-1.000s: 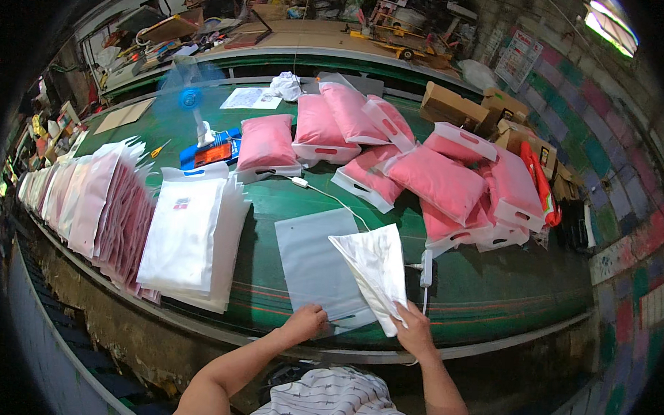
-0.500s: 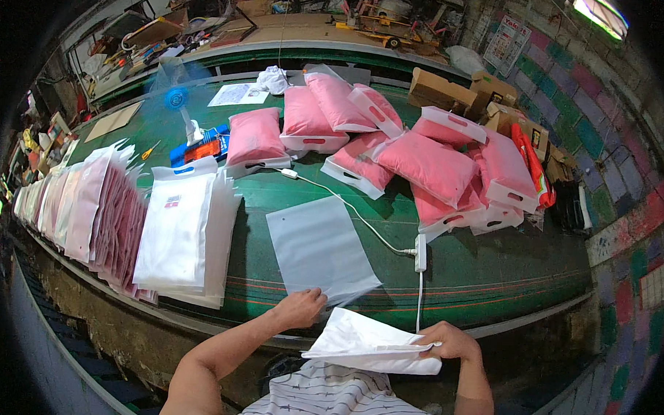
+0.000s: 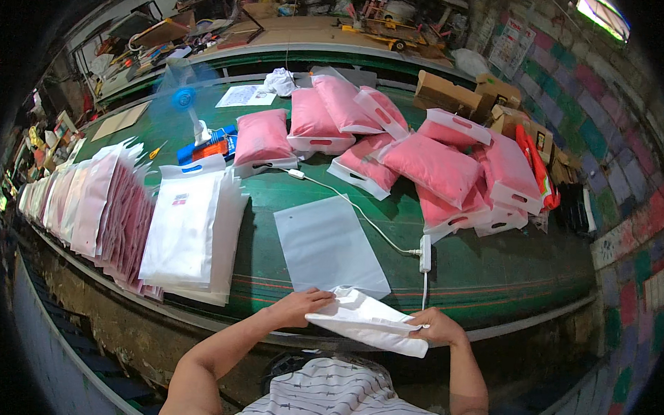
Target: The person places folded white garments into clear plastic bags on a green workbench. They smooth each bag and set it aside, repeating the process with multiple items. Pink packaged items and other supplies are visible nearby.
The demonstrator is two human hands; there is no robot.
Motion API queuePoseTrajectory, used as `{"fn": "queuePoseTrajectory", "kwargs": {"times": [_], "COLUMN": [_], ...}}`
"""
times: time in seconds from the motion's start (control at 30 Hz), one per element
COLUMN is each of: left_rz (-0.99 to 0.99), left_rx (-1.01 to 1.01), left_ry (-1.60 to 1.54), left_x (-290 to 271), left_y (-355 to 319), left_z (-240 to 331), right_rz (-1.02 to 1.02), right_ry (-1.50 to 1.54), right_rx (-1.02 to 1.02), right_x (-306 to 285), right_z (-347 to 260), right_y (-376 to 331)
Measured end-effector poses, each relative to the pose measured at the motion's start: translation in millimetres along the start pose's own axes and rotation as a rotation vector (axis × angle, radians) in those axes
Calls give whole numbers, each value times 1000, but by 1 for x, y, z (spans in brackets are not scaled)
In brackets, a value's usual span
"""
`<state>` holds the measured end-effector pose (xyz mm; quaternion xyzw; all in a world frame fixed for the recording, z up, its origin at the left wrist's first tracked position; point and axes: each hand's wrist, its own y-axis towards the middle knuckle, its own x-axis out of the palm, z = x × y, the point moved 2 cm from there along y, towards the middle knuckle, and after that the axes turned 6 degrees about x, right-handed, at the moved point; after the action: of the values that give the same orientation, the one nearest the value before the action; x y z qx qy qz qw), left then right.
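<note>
A folded white cloth (image 3: 368, 326) hangs over the near edge of the green table, gripped at its right end by my right hand (image 3: 439, 327). My left hand (image 3: 305, 306) is closed at the near left corner of a flat, frosted plastic bag (image 3: 331, 240), with its fingertips pinching the bag's edge. The cloth's left end lies against those fingers and covers part of the bag's near edge. Beyond that, the bag lies flat on the table (image 3: 490, 279).
Pink-filled bags (image 3: 430, 167) are heaped at the back. Stacked plastic bags (image 3: 181, 228) stand at the left, near a blue fan (image 3: 184, 98) and scissors (image 3: 157, 150). A white cable with an inline switch (image 3: 425, 253) crosses the table. Cardboard boxes (image 3: 447, 94) sit at the far right.
My right hand has moved forward and left with the cloth, bringing its left end up to my left hand and over the bag's near edge. The view has shifted slightly.
</note>
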<state>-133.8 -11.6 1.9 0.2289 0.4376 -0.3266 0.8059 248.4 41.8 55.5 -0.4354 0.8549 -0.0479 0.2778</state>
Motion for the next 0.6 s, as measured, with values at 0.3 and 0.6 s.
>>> {"fn": "queuePoseTrajectory", "kwargs": {"times": [0.3,0.6], "left_rz": [221,316], "left_rx": [-121,23], "left_ry": [13,62], "left_x": [-13,-21], "left_y": [13,40], "left_z": [27,65], "right_rz": [383,587], "right_ry": [-404,-522], "right_rx": [74,-4], "right_x": [39,90], "right_z": [-44,-69], "right_y": [6,88]}}
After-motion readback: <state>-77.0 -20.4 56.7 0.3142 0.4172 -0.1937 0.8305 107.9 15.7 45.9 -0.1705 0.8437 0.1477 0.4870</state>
